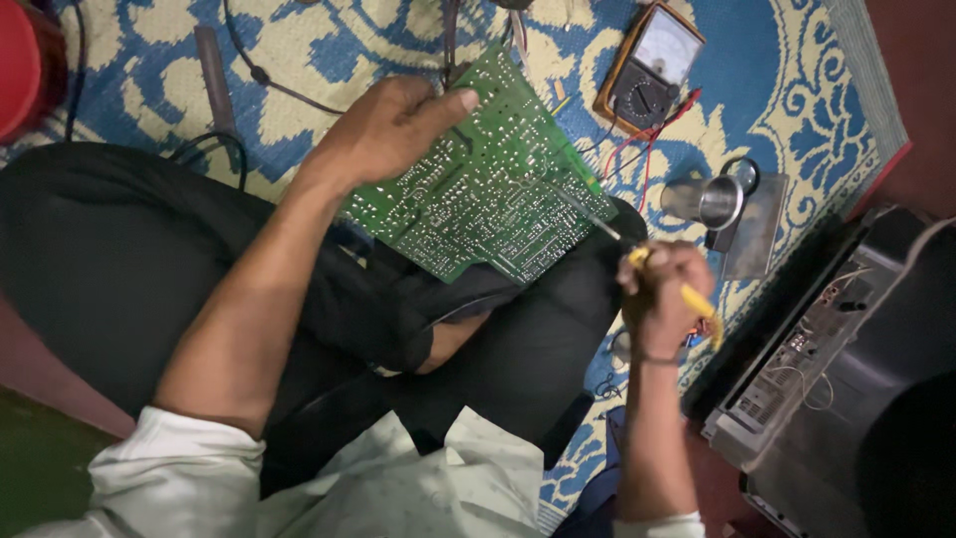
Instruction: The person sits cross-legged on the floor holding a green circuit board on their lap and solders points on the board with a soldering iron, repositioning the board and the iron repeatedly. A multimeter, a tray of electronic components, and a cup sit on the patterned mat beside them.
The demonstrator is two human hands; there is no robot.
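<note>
Left hand [383,130] grip clamped on green circuit board [488,184], right hand [665,294] grip clamped on yellow-handled tool [687,294], tip touching board

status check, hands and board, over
Left hand grips green circuit board on lap. Right hand holds yellow-handled tool, tip at board's edge. Nothing between them.

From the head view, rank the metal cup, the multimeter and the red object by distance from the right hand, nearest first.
From the right hand:
1. Metal cup, just above the hand on the mat.
2. Multimeter, farther up, near the top edge.
3. Red object, far across at the top left corner.
</note>
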